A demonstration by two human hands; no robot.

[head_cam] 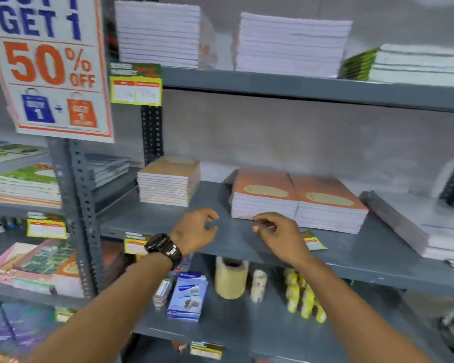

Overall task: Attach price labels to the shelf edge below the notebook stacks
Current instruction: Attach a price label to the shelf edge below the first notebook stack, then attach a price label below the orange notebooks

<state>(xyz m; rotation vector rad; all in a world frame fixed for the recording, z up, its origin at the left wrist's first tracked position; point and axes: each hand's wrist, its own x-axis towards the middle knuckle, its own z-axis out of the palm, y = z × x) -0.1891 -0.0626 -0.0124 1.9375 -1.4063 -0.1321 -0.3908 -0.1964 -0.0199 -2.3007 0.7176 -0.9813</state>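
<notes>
Above the middle shelf edge [247, 254], the left hand [194, 231] hovers with fingers loosely spread, holding nothing; at its 3 o'clock the right hand [278, 231] pinches something small and blurred, a price label [312, 241] just beyond, notebook stacks [296, 200] at 12.

Middle shelf [247, 244]: small notebook stack [168, 182] at left rear, two stacks side by side [298, 200] right of it, tilted pile [414, 226] far right. Both hands over the shelf front, left hand [194, 231] left of right hand [278, 231]. A label [312, 239] lies on the shelf just right of the right hand, possibly touching it. Another label [135, 244] hangs on the shelf edge at left. Upper shelf [299, 87] carries three stacks, label [136, 85] at its left end. Lower shelf: box [188, 297], tape roll [231, 277] right of it. Sign [50, 66] upper left.
</notes>
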